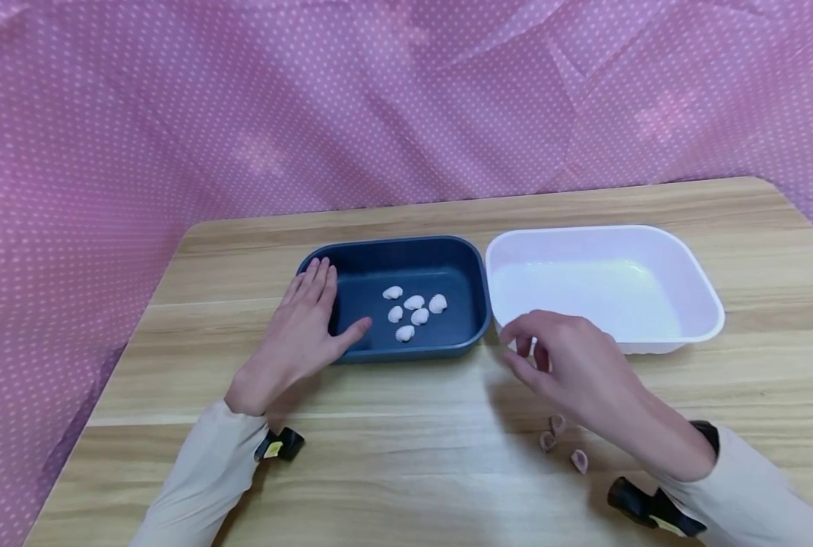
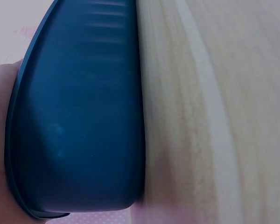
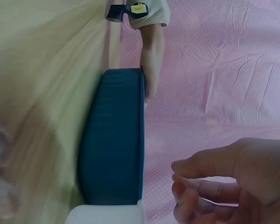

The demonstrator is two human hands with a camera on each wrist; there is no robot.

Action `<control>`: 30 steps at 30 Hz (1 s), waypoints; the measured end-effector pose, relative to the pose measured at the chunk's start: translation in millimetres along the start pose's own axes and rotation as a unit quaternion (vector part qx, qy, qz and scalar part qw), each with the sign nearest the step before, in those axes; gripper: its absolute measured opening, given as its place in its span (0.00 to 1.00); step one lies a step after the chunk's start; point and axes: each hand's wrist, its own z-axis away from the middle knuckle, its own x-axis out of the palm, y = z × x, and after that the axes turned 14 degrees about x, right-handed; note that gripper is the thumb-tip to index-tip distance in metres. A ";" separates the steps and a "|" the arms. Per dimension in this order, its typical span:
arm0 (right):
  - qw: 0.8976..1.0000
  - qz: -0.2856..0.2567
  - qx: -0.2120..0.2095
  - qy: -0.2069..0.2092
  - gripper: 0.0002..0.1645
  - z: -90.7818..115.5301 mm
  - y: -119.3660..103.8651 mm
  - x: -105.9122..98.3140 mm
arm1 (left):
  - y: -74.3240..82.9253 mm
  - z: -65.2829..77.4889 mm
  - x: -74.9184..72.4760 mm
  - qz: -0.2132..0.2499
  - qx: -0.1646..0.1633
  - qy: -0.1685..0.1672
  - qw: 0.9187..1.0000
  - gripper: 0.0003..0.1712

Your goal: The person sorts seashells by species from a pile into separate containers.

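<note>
My left hand [image 1: 304, 327] rests over the left end of the dark blue tray [image 1: 406, 355], its fingers straight and thumb spread toward the near rim. Several white seashells [image 1: 419, 316] lie grouped on the tray's floor. Just in front of the white tray [image 1: 605, 346], my right hand [image 1: 577, 365] hovers above the table with loosely curled fingers. No object shows between its thumb and fingers in the right wrist view. Below that hand, three pinkish seashells [image 1: 580, 461] lie on the wood. The left wrist view shows the blue tray's outer wall [image 2: 84, 116] close up.
Both trays stand side by side, nearly touching, on a light wooden table [image 1: 393, 456]. No shells show in the visible part of the white tray. A pink dotted cloth [image 1: 406, 99] hangs behind the table and along its left side.
</note>
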 end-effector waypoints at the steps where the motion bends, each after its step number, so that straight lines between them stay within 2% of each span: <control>1: 1.000 0.003 0.001 -0.002 0.07 2.6 3.1 0.1 | -0.1 0.0 0.1 0.000 0.000 0.000 1.000 0.57; 5: 1.000 0.008 0.001 -0.009 0.07 13.7 17.5 1.6 | 0.2 -0.5 0.3 0.003 0.000 0.001 1.000 0.57; 12: 1.000 0.004 0.001 0.004 0.10 38.0 44.3 8.4 | 0.9 -1.6 0.2 0.003 0.002 0.001 1.000 0.58; 22: 0.996 0.009 0.077 -0.039 0.12 70.4 69.4 19.0 | 0.0 -0.1 -0.7 0.005 -0.002 0.001 1.000 0.57; 27: 0.990 0.050 0.112 -0.064 0.14 79.8 73.4 24.7 | -0.4 0.0 0.5 0.001 -0.001 0.001 1.000 0.57; 30: 0.988 0.075 0.116 -0.065 0.15 82.7 75.6 26.5 | -0.2 -0.2 1.1 0.000 -0.001 0.000 1.000 0.57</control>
